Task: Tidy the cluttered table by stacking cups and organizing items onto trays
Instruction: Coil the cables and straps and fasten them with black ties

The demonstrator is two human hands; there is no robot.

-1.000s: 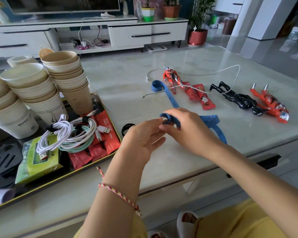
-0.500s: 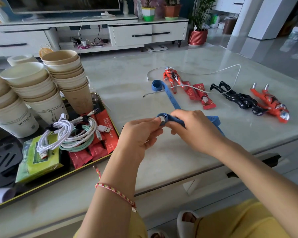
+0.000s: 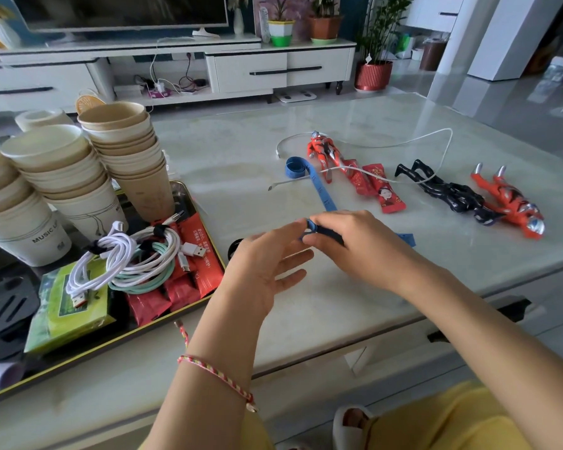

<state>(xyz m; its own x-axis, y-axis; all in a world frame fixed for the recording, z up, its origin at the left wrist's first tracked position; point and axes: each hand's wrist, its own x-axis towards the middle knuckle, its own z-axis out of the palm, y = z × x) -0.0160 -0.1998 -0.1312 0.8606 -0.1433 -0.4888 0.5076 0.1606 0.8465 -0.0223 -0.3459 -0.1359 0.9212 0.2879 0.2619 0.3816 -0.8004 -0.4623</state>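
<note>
At the near table (image 3: 306,306) edge, both forearms reach in; a braided bracelet (image 3: 216,375) sits on the left wrist.

1. Right hand (image 3: 358,245): fingers and thumb curled round the wound portion of the blue tape measure (image 3: 322,191), pinching it just above the tabletop.
2. Left hand (image 3: 267,264): fingers loosely spread and nearly straight; the uppermost fingertip touches the wound portion, the others hold nothing.
3. Tape measure: the unwound strip runs from the hands away across the table and ends in a small loose coil just beside a red figure (image 3: 322,151). A short end shows past the right hand.

At left, a gold-rimmed tray (image 3: 78,354) holds a green packet (image 3: 69,303), bundled white cables (image 3: 124,254), a teal cable (image 3: 150,277) and red sachets (image 3: 179,287). Behind these stand stacks of paper cups (image 3: 134,157).

Farther out on the table lie two more red sachets (image 3: 384,190), a black figure (image 3: 446,190), a second red figure (image 3: 507,203) and a loose white cable (image 3: 403,144).
</note>
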